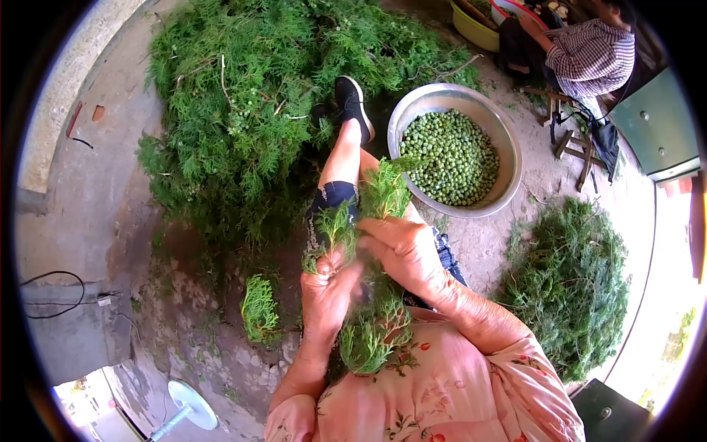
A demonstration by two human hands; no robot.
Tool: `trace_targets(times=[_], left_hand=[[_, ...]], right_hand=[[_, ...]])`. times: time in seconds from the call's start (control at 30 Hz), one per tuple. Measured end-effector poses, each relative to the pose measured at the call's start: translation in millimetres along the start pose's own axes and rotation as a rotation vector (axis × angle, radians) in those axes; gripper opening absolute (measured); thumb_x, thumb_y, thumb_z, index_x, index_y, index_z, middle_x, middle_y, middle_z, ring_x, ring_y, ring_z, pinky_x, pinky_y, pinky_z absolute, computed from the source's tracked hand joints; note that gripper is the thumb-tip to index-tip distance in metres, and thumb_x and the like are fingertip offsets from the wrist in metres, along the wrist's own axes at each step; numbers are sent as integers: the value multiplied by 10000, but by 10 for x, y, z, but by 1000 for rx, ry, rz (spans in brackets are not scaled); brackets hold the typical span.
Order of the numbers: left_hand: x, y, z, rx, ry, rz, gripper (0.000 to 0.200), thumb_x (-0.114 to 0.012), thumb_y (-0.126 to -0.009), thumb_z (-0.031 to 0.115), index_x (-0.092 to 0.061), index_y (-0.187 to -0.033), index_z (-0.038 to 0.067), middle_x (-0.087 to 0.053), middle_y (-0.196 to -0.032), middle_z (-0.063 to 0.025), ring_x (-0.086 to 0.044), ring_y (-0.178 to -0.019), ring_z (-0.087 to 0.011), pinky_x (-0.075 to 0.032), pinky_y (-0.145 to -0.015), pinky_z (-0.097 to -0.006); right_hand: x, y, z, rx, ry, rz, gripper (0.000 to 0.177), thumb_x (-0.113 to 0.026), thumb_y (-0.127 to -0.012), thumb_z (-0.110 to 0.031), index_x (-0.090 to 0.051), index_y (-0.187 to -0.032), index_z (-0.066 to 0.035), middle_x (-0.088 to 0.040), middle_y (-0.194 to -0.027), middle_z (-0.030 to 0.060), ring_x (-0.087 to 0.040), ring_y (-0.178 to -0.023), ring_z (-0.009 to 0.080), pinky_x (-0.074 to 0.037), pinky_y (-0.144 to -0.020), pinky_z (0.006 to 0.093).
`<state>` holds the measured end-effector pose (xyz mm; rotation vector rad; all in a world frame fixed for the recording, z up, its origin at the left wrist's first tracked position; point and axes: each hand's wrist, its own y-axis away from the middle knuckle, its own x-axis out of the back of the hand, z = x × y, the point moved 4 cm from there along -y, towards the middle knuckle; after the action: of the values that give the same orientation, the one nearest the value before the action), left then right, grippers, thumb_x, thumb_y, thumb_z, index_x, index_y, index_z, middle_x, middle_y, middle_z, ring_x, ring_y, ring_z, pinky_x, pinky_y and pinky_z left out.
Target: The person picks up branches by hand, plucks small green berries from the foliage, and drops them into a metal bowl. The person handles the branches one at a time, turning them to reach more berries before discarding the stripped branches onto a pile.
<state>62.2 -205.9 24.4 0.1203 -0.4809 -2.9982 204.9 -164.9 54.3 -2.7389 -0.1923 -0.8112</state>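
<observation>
**Left side.** A large heap of green, feathery conifer branches (pixel 250 96) lies on the grey concrete ground (pixel 96 199). Near the heap, a small loose green sprig (pixel 259 309) lies by itself on the ground.

**Centre.** The person's left hand (pixel 329 283) is raised over the lap, its fingers closed together on the lower part of a green feathery conifer sprig (pixel 384 193). The right hand (pixel 403 250) is just beside the left and touching it, its fingers curled and pinched on the same sprig higher up. The sprig stands between the two hands, with its tips fanning up past the knee and its tail hanging down against the pink floral blouse (pixel 442 398). One leg stretches out beyond the hands, ending in a black shoe (pixel 352 103) at the edge of the heap.

**Handling assessment.** The sprig looks light, soft and springy. Its fronds would likely bend or shed under a hard grip. The woody stem low down appears to be the firm place to hold it, with the fine tips left free.

**Right side.** A round metal basin (pixel 508 140) sits on the ground just past the knee, filled with small green round berries (pixel 453 155). Near the basin there is a lower mound of darker green foliage (pixel 571 283). Well apart at the top right, another person in a checked shirt (pixel 593 55) sits by a yellow-green tub (pixel 475 29).
</observation>
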Motion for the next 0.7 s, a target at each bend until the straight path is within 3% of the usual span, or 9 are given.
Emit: trace_targets(times=[0.07, 0.1, 0.2, 0.23, 0.33, 0.37, 0.5, 0.6, 0.7], left_hand=[[-33, 5, 18, 46, 3, -9, 311, -629, -782, 19, -586, -1089, -1, -655, -952, -73, -465, -456, -40, -338, -380, -168], [-49, 5, 36, 70, 4, -13, 298, -627, -783, 15, -590, -1077, -3, -655, -950, -73, -457, -450, -38, -335, -380, -166], [-49, -6, 110, 117, 10, -33, 306, -624, -783, 0, -608, -1087, 28, -664, -894, -43, -469, -520, -27, -360, -442, -176], [-51, -1, 140, 121, 9, -22, 301, -626, -777, -4, -620, -1075, 40, -664, -875, -24, -475, -531, -18, -363, -445, -171], [6, -31, 66, 91, 17, -15, 298, -629, -775, -5, -623, -1070, 41, -663, -856, -20, -485, -549, -6, -365, -450, -165], [-3, 0, 88, 113, 33, 10, 202, -632, -770, -3, -634, -972, 4, -623, -710, -20, -440, -427, -40, -294, -359, -172], [64, -43, 99, 148, 138, 9, 194, -624, -770, 0, -628, -965, 1, -665, -815, -80, -446, -391, -67, -292, -336, -201], [101, -79, 146, 214, 262, 9, 185, -618, -770, 3, -615, -955, 5, -663, -917, -147, -434, -380, -76, -288, -326, -209], [180, -90, 109, 238, 324, -6, 240, -645, -769, 43, -622, -1003, -5, -661, -759, -96, -467, -397, -75, -294, -334, -194]], right_hand=[[-92, 9, 176, -88, -371, 78, 240, -645, -798, -167, -636, -995, -31, -629, -745, 68, -581, -641, 154, -474, -588, 289], [-121, -7, 183, -116, -514, 116, 226, -632, -830, -190, -651, -966, -11, -606, -703, 33, -503, -564, 92, -412, -494, 254], [-91, 56, 218, -654, -836, 5, 218, -641, -824, -185, -660, -976, -29, -575, -656, 25, -417, -479, 71, -326, -427, 211], [-123, 49, 254, -648, -978, -4, 224, -646, -821, -205, -640, -966, -34, -482, -567, -13, -335, -439, 52, -252, -403, 187], [32, -28, 347, -670, -1323, 111, 256, -626, -834, -249, -591, -954, -26, -391, -525, -42, -329, -430, 63, -251, -392, 204], [77, -67, 375, -627, -1415, 108, 272, -597, -851, -274, -541, -953, -28, -323, -515, -52, -317, -422, 71, -244, -388, 208], [261, -136, 518, -660, -1404, 206, 218, -623, -834, -262, -576, -939, -77, -502, -676, -7, -423, -484, 93, -331, -411, 223], [430, -119, 871, -806, -1468, 441, 123, -517, -879, -106, -557, -960, -24, -523, -763, 50, -476, -596, 118, -363, -449, 225], [683, -171, 1232, -811, -1495, 698, 128, -474, -898, -84, -491, -964, 25, -514, -772, 99, -503, -657, 151, -439, -526, 263]])
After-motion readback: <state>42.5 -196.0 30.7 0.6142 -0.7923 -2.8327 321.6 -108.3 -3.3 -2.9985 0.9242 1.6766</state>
